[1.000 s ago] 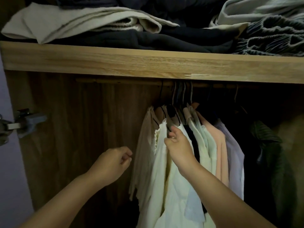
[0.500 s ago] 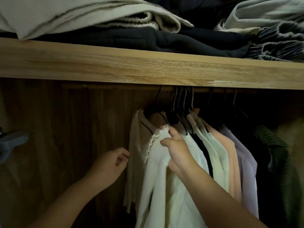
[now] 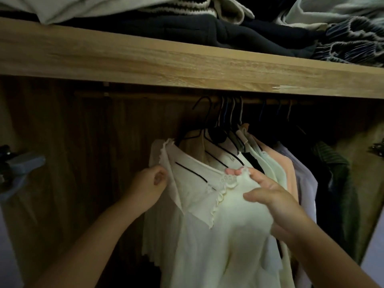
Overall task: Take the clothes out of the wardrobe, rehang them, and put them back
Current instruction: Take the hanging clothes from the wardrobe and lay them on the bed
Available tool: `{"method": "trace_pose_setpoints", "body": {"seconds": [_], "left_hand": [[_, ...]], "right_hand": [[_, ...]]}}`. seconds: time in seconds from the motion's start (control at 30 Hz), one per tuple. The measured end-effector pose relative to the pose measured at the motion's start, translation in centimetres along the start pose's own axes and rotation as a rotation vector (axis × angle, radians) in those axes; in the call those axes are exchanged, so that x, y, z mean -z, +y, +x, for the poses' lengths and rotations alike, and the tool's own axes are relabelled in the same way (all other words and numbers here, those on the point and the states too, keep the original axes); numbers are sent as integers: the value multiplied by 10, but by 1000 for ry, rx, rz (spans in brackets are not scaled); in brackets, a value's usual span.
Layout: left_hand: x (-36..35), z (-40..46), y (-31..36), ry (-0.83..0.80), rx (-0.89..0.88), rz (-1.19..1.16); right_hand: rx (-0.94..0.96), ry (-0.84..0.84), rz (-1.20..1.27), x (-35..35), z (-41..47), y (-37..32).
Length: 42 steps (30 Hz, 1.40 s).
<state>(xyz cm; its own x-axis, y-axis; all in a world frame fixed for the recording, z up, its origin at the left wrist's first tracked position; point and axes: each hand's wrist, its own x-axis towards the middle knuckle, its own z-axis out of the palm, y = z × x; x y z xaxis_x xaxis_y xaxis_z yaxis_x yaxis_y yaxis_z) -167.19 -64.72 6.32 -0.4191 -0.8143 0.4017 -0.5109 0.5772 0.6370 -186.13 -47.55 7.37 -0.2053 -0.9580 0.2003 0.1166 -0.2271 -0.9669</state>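
Inside wardrobe, dim light. Cream top [image 3: 209,206] with frilled neckline hangs at the left end of the row of clothes, on a thin black hanger [image 3: 192,172] whose hook goes up to the rail [image 3: 145,96] under the wooden shelf [image 3: 187,65]. Left hand [image 3: 148,187] has fingers curled, pinching the top's left shoulder edge. Right hand [image 3: 270,193] pinches the frilled neckline on the right side, thumb below and fingertips [image 3: 239,171] over the fabric. Both hands hold cloth only; neither is on the hanger itself. More pale tops [image 3: 276,169] hang just to the right, packed close, hooks bunched together on the rail. Folded clothes [image 3: 187,28] stacked on the shelf above. Judged step: getting this top off the rail. Risks: pulling by fabric alone could slide the top off its hanger and leave the hanger behind, or stretch the soft neckline. The crowded hooks could snag, dragging a neighbouring hanger off with it. The low shelf edge leaves little room to lift the hook clear; a rushed lift may catch there.
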Motion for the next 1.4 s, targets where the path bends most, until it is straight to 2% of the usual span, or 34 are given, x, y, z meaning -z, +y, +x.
{"method": "trace_pose_setpoints", "body": {"seconds": [0.23, 0.37, 0.47, 0.67, 0.8, 0.97, 1.1, 1.27, 1.4], "left_hand": [[-3, -15, 7, 130, 18, 70], [-8, -29, 4, -3, -52, 148], [-15, -47, 12, -102, -158, 190], [-25, -115, 60, -95, -312, 131], [-36, -169, 99, -72, -333, -13], [-52, -223, 143, 5, -337, -96], [-62, -254, 176, -54, -358, -196], [-69, -288, 212, -117, -489, -257], [-70, -315, 225, -188, -559, -328]], "right_hand": [[-152, 0, -137, 9, -82, -9], [-171, 22, -143, 18, -129, -14], [-136, 40, -60, 28, -167, -21], [-111, 83, -30, 43, -260, -37], [-125, 207, -153, 49, -330, -57], [-160, 490, -599, 51, -403, -79], [-127, 670, -811, 39, -452, -90], [-90, 942, -1008, 22, -508, -89], [-92, 1111, -1066, -5, -549, -80]]}}
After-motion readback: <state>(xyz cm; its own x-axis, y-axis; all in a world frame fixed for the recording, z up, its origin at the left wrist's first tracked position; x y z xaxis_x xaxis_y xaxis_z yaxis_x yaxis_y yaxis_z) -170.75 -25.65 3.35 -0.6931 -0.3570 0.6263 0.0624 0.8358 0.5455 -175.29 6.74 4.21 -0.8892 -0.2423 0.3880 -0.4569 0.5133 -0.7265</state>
